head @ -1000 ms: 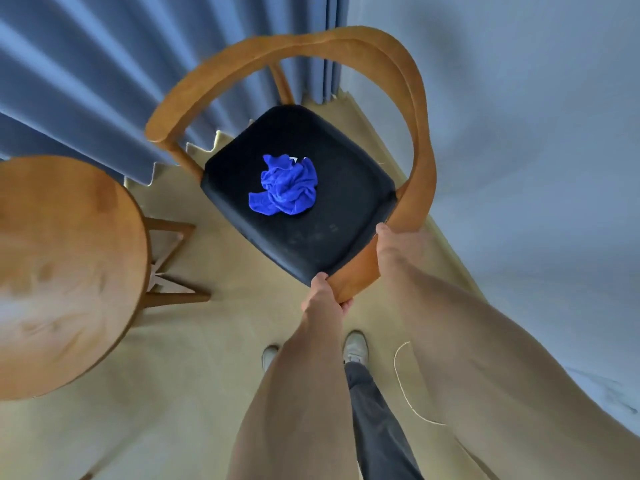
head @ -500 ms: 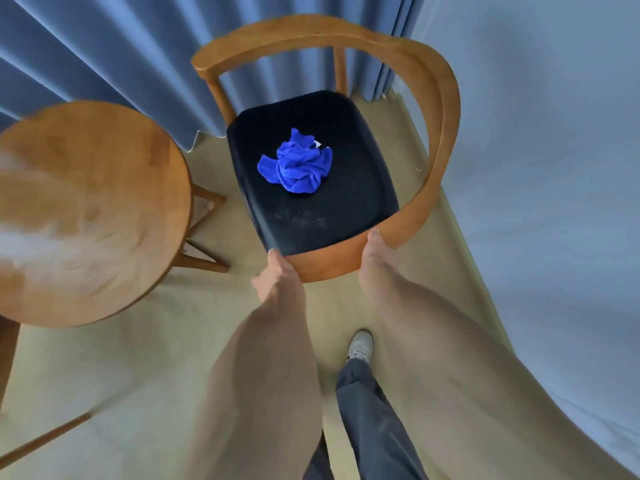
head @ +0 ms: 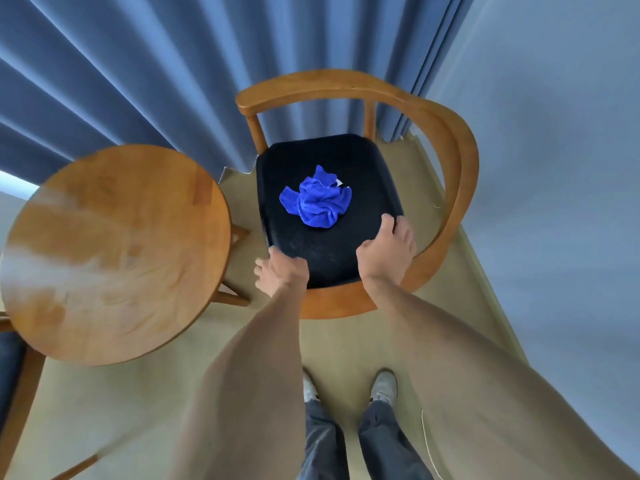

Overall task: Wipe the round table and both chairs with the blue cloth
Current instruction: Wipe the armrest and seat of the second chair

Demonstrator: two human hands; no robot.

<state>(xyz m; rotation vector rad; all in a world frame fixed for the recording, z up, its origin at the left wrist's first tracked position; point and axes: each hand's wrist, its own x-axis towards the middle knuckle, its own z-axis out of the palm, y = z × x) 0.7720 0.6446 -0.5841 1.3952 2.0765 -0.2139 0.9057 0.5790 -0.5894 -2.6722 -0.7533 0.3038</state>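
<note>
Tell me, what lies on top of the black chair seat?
A crumpled blue cloth lies mid-seat. The right hand rests at the front edge; what the cloth covers cannot be seen.

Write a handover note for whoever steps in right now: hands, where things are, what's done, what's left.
Left hand: empty, at the front left corner of the black seat.
Right hand: empty, resting on the seat's front right edge.
Crumpled blue cloth: lying mid-seat on the curved-back wooden chair, untouched by either hand.
Round wooden table: left of the chair. A second chair is barely visible at the lower left edge.
Done: cannot tell from this view.
Left: pick up the cloth; wipe whatever remains.
</note>
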